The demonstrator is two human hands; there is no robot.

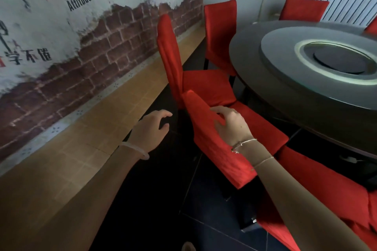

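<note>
A chair with a red fabric cover (216, 146) stands in front of me, its backrest toward me and its seat under the round dark table (265, 79). My right hand (230, 124) lies on the top of that backrest, fingers curled onto the red cloth. My left hand (152, 128) hovers over the dark floor to the left of the chair, fingers loosely curled and holding nothing. A pale bangle sits on the left wrist, thin chains on the right.
More red-covered chairs ring the table: one (173, 57) just beyond, another (220, 34) farther back, one (302, 9) by the white radiator (346, 0), one (326, 199) at my right. A grey turntable (285, 67) tops the table. A brick-print wall runs along the left.
</note>
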